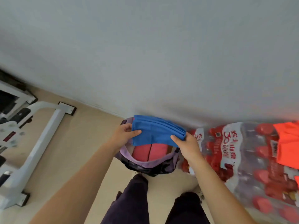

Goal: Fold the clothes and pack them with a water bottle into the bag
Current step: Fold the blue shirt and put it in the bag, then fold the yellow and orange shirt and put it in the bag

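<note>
Dark-trousered legs (134, 199) nearest my lens; one folded blue cloth garment (155, 131) held over one open lilac fabric bag (145, 162).

Left hand (124, 135) pinches the garment's left edge, thumb on top; right hand (186, 144) pinches its right edge likewise. Below both hands, the bag already holds one pink folded item (150, 151). Right of my right hand: one shrink-wrapped pack of red-capped water bottles (242, 159), bottles too blurred to count, with one orange garment (288, 143) lying on it. Left of my left hand: one white metal frame (48, 126). I judge it best to lower the blue fold level, keeping layers together, flat onto the pink item, leaving bottle room.
</note>
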`<state>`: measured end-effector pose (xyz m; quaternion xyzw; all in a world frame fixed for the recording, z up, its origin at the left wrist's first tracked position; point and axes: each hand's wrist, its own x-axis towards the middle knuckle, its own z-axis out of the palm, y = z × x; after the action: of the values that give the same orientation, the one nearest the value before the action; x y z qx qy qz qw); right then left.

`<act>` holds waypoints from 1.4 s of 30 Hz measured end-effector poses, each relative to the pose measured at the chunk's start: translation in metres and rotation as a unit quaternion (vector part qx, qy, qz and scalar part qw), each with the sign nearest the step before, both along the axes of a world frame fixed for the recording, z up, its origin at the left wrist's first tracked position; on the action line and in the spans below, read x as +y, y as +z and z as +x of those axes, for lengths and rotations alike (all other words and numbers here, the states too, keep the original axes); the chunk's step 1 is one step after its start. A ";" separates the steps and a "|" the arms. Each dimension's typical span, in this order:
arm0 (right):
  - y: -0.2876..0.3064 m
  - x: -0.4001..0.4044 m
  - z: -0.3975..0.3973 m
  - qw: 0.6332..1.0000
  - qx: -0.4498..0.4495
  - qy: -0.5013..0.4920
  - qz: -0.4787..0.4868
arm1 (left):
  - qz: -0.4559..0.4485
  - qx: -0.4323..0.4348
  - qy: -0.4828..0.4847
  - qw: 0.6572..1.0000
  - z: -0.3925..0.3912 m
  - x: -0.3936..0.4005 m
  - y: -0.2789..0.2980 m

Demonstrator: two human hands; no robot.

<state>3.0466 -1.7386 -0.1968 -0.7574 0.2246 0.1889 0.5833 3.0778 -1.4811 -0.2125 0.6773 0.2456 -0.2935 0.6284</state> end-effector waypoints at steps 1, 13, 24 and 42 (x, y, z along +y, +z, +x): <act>-0.020 0.010 0.005 1.000 0.017 0.013 -0.004 | 0.001 0.005 -0.014 1.000 0.004 0.007 -0.022; -0.186 0.048 -0.006 0.967 0.206 0.126 -0.084 | 0.260 0.046 -0.320 0.910 -0.011 0.043 -0.198; -0.179 0.037 -0.006 0.922 0.160 0.236 -0.260 | 0.389 -0.090 -0.379 0.835 -0.023 0.037 -0.174; 0.123 -0.096 -0.061 0.979 -0.176 0.044 -0.091 | 0.188 -0.298 -0.220 0.910 -0.030 -0.152 0.112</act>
<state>2.9853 -1.8345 -0.0734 -0.8380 0.1012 0.0569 0.5332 3.0476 -1.6327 -0.1009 0.8754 -0.0573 -0.1575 0.4533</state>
